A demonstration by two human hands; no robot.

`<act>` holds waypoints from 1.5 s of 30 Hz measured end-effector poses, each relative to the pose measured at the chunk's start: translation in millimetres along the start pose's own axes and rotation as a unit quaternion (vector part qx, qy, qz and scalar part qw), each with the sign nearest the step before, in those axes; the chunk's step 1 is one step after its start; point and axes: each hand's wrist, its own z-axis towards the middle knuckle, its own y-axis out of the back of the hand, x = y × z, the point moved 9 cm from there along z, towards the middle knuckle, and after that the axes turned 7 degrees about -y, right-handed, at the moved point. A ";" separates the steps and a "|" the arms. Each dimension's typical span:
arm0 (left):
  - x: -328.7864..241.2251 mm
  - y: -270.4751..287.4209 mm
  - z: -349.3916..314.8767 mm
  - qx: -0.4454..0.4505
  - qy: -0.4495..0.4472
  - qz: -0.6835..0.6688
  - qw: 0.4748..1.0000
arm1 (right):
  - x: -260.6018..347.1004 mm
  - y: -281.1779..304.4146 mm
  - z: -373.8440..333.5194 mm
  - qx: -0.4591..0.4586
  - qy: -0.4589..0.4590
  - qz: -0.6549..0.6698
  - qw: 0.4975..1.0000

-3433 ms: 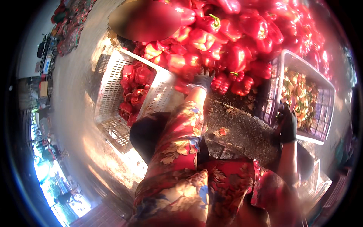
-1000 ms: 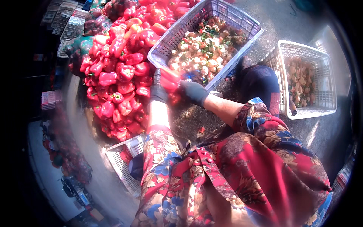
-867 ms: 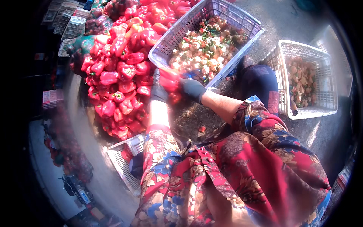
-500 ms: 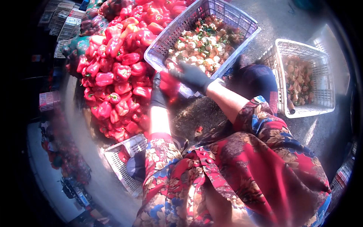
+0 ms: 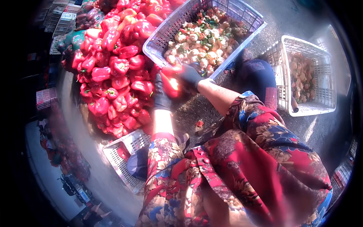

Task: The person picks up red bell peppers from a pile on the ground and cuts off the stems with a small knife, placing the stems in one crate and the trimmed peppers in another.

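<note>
A shiny red bell pepper point(image 5: 171, 85) is held between my hands, just in front of the near corner of a bluish-purple plastic crate point(image 5: 149, 51). My left hand point(image 5: 162, 97), in a dark glove, is closed around the pepper's left side. My right hand point(image 5: 190, 78), gloved too, bends its fingers against the pepper's upper right; what those fingers grip is hidden. Pale pepper cores point(image 5: 200, 43) with green stems and red scraps lie heaped in the crate. Left of my hands rises a big pile of red bell peppers point(image 5: 117, 81).
At the right a white plastic crate point(image 5: 285, 75) holds more cores, with a dark-tipped handle point(image 5: 295, 106) by its near side. A low white basket point(image 5: 126, 166) sits near my left knee. Filled net bags point(image 5: 72, 41) flank the pile. One red scrap point(image 5: 199, 123) lies on the ground.
My right hand has drawn back from over the crate's near edge, down against the pepper. The pepper is still in my left hand. The view has shifted slightly.
</note>
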 end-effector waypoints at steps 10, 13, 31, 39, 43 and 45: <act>-43.6 16.1 -26.3 -0.213 0.001 0.121 0.969 | 86.5 57.3 -73.7 -0.129 0.071 -0.005 0.989; -50.1 -9.8 -35.8 -0.303 -0.006 0.305 0.903 | 84.8 63.6 -73.0 -0.146 0.082 -0.017 0.986; 42.2 63.2 -47.1 -0.406 0.020 0.054 0.912 | 62.7 29.4 -53.2 0.024 0.030 0.042 0.998; 55.3 83.5 -31.0 -0.324 -0.013 -0.002 0.946 | 51.3 30.0 -59.4 0.114 -0.003 0.301 0.947; 61.3 81.8 -8.4 -0.278 0.034 -0.060 0.958 | 11.3 74.0 -63.2 -0.114 -0.078 0.141 0.980; 66.4 93.5 -7.2 -0.282 0.033 -0.068 0.956 | 57.9 76.7 -100.4 -0.091 0.023 0.187 0.978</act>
